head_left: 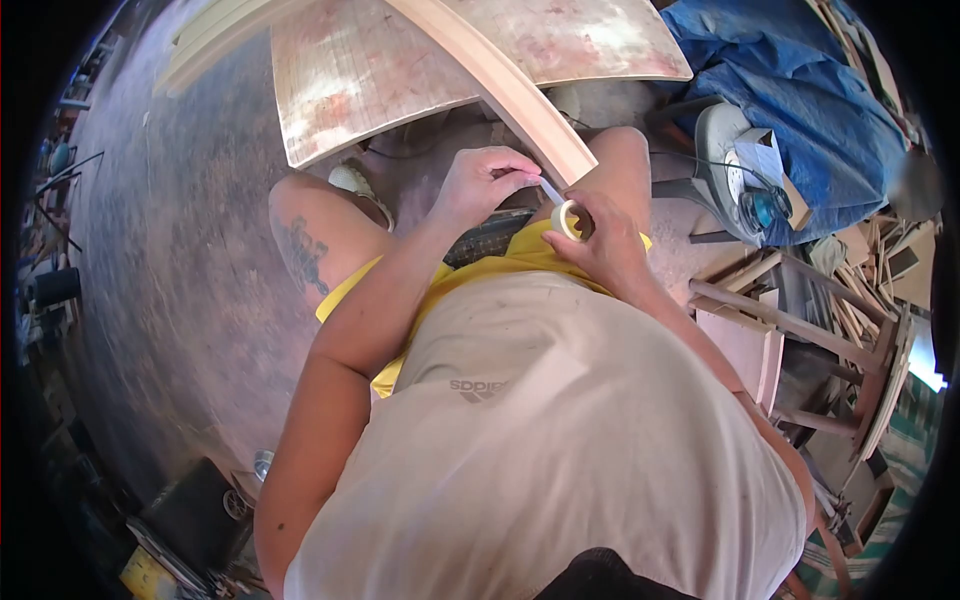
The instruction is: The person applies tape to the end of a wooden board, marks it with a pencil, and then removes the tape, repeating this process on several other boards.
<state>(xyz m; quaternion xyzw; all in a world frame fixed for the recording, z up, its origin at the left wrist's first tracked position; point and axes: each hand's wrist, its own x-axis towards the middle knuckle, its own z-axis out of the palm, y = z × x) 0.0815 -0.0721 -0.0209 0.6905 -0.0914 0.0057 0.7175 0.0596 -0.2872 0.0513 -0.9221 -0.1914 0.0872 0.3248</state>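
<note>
A small roll of pale masking tape (560, 221) is held by my right hand (612, 243), with the thumb and fingers around its rim. My left hand (486, 184) is closed in a pinch on the loose end of the tape, and a short strip (549, 190) stretches between the two hands. Just beyond them, the near end of a long curved wooden piece (545, 130) comes down close to my right hand. Both hands are over my lap.
A stained wooden board (400, 75) lies ahead under the curved piece. To the right stand a plastic stool (720, 130) with a corded power tool (762, 207) on it, a blue tarp (790, 90), a wooden frame (800, 325) and scrap wood (860, 280).
</note>
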